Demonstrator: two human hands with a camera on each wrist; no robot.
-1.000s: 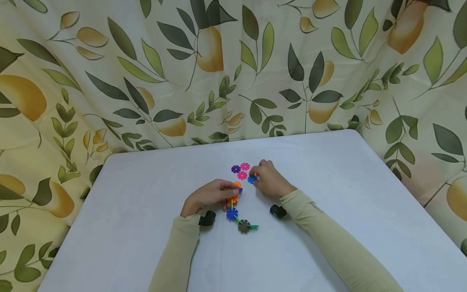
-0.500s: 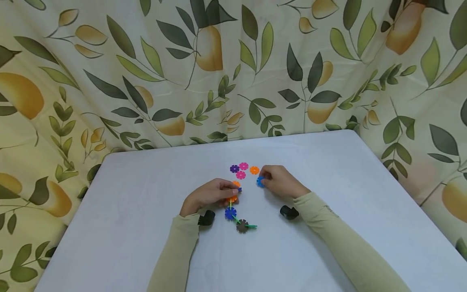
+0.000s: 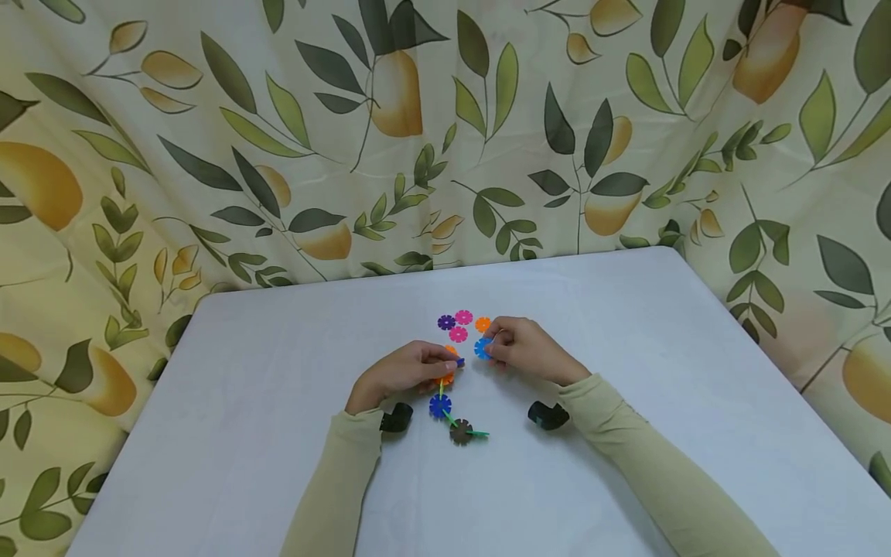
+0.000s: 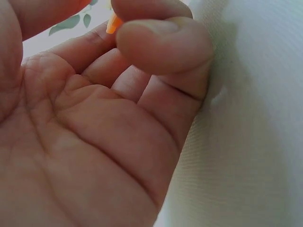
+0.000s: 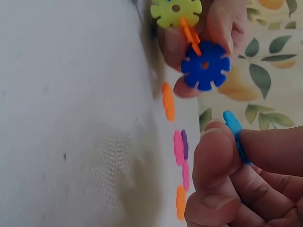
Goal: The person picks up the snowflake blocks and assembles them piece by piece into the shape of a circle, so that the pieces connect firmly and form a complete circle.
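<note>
My left hand (image 3: 402, 373) grips the upper end of a chain of slotted plastic flower discs. In the right wrist view, a dark blue disc (image 5: 205, 71) joins an orange disc (image 5: 190, 35), which joins a yellow-green disc (image 5: 163, 18). Lower down the chain come a blue disc (image 3: 440, 406) and a brown disc (image 3: 461, 432) with green ones seen edge-on. My right hand (image 3: 534, 350) pinches a light blue disc (image 5: 235, 126) between thumb and finger, a short gap from the dark blue disc. In the left wrist view, the left palm hides most of the chain.
Beyond the hands, a purple disc (image 3: 446, 322), two pink discs (image 3: 463, 317) and an orange disc (image 3: 483, 324) lie loose on the white table (image 3: 278, 464). Another orange disc (image 3: 452, 350) shows behind the left fingers. Black wrist cameras (image 3: 548, 416) sit below both wrists. A leaf-patterned curtain (image 3: 487, 178) surrounds the table.
The right hand drew the light blue disc rightward, leaving an orange disc in view on the table, then moved slightly back left toward the chain. My left hand has stayed nearly still.
</note>
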